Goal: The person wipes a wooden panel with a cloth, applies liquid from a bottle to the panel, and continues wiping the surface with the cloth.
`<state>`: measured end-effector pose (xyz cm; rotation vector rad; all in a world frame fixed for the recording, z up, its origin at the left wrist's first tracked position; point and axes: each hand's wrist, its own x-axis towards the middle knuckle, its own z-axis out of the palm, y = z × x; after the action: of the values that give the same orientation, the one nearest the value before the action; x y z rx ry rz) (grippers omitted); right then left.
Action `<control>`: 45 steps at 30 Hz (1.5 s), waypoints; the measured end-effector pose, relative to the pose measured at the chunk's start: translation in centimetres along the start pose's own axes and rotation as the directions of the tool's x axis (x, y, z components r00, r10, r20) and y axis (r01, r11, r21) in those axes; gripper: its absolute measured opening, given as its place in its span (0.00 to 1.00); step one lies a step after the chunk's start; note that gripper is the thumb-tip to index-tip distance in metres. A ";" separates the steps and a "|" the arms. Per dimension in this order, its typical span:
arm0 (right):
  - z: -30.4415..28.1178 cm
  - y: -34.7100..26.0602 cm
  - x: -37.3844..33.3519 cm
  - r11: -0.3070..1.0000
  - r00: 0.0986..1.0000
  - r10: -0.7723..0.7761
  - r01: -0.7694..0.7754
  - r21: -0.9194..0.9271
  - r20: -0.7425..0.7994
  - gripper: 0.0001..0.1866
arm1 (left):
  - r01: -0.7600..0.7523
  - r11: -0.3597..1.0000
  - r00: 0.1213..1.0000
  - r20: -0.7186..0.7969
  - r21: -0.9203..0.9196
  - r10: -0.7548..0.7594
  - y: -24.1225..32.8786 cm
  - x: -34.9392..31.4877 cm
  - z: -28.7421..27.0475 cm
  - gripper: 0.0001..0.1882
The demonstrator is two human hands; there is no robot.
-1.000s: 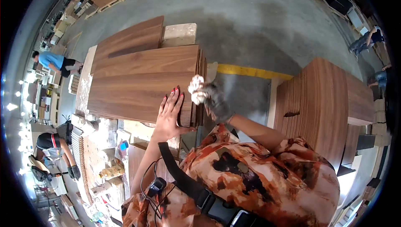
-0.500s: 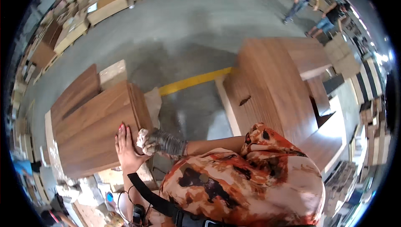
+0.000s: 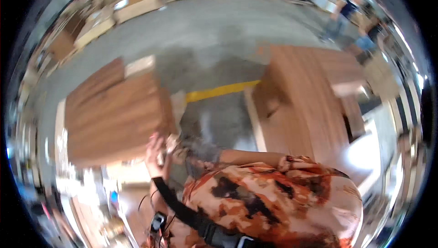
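My left hand (image 3: pixel 157 154) is bare with red nails, its blurred fingers stretched out at the near right corner of a stack of brown wood-grain panels (image 3: pixel 114 120). Close beside it is my right hand (image 3: pixel 185 153) in a dark grey glove, its forearm reaching across my front. A crumpled whitish cloth (image 3: pixel 172 143) is bunched in the gloved fingers, by the stack's right side. Motion blur hides the finer finger positions.
A larger stack of brown panels (image 3: pixel 305 97) stands to the right. Between the stacks, a yellow line (image 3: pixel 223 89) crosses the grey floor (image 3: pixel 196 33). Pallets with boxes (image 3: pixel 139 1) line the far left. Two people are at the far right, one in a dark top (image 3: pixel 349 8).
The view has shifted and blurred. Both hands have come toward the near edge of the left stack. My left hand no longer lies as far onto the top panel; the cloth stays in my right.
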<state>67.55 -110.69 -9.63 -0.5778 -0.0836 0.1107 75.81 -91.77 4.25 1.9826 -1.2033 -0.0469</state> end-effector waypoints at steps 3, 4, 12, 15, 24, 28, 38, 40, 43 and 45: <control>10.4 2.2 -1.9 0.850 0.959 -0.281 0.226 -0.476 -0.046 0.15 | 0.302 0.805 0.885 -0.165 -0.511 -0.436 2.6 -8.7 0.6 0.27; 14.3 3.3 -2.9 0.878 0.955 -0.284 0.226 -0.423 -0.081 0.14 | 0.298 0.580 0.788 -0.148 -0.758 -0.598 2.5 -11.7 0.7 0.25; 24.1 12.1 -4.4 0.378 0.690 0.430 0.448 -0.810 0.582 0.17 | -0.299 -0.225 0.422 0.082 -0.927 -0.903 10.2 -29.8 -2.3 0.30; 27.2 15.8 -6.1 0.403 0.713 0.226 0.551 -0.731 0.663 0.15 | -0.391 -0.122 0.347 -0.023 -0.912 -0.938 13.0 -36.7 -3.4 0.27; 36.2 24.3 -12.1 0.280 0.581 0.465 0.619 -0.733 0.668 0.37 | -0.525 -0.035 0.293 -0.142 -0.851 -0.945 20.8 -41.5 -6.1 0.29; 35.9 23.8 -10.9 0.446 0.612 0.551 0.359 -0.820 0.567 0.35 | -0.525 -0.016 0.371 -0.212 -0.851 -0.904 17.8 -41.3 -4.9 0.30; 28.6 22.4 -4.0 -0.318 0.693 0.569 0.681 -0.660 0.442 0.33 | -0.068 0.100 -0.012 -0.099 -0.993 -0.995 14.1 -37.3 -7.0 0.28; 26.8 20.8 -2.2 -0.522 0.819 0.516 0.534 -0.666 0.252 0.33 | -0.033 0.098 -0.024 -0.098 -0.995 -0.995 12.6 -35.7 -6.8 0.28; 24.9 20.6 -2.3 -0.423 0.793 0.511 0.567 -0.706 0.331 0.34 | 0.197 0.340 0.191 -0.305 -0.919 -0.933 11.8 -35.5 -5.9 0.30; 23.5 21.8 -1.7 -0.168 0.688 0.526 0.660 -0.732 0.500 0.33 | 0.133 0.268 0.202 -0.239 -0.954 -0.950 10.2 -36.2 -4.9 0.25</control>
<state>61.54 -80.07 -2.07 -2.3012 -1.2276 0.1218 50.59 -63.65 1.42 1.1508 0.4707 -0.0383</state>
